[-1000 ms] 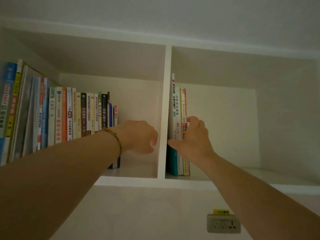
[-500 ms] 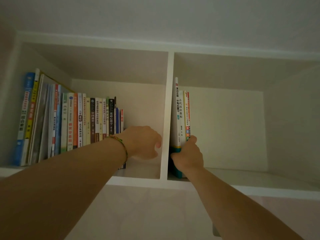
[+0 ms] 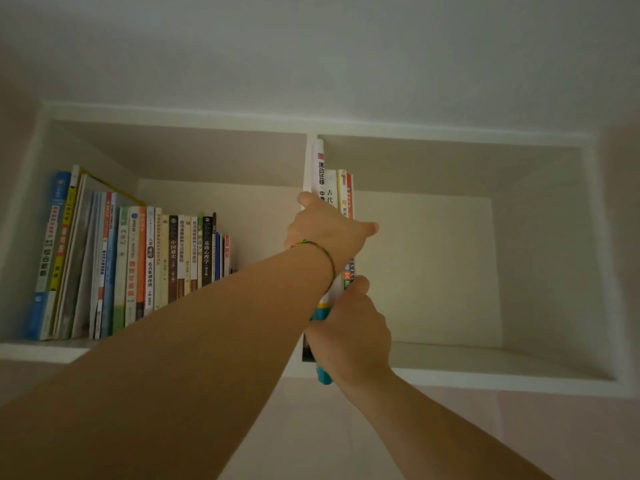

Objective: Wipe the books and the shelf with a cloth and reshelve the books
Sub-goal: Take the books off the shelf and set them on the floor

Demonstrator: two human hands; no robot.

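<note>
Both your hands grip the small stack of books (image 3: 329,188) upright against the divider at the right compartment's left edge of the shelf (image 3: 485,362): left hand (image 3: 329,233) pinches mid-spines, right hand (image 3: 353,337) clamps the bottom, spines vertical, so pull toward you.

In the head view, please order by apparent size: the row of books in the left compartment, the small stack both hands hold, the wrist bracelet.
1. Row of books
2. Small stack
3. Bracelet
The left hand and right hand hide part of the stack.
</note>
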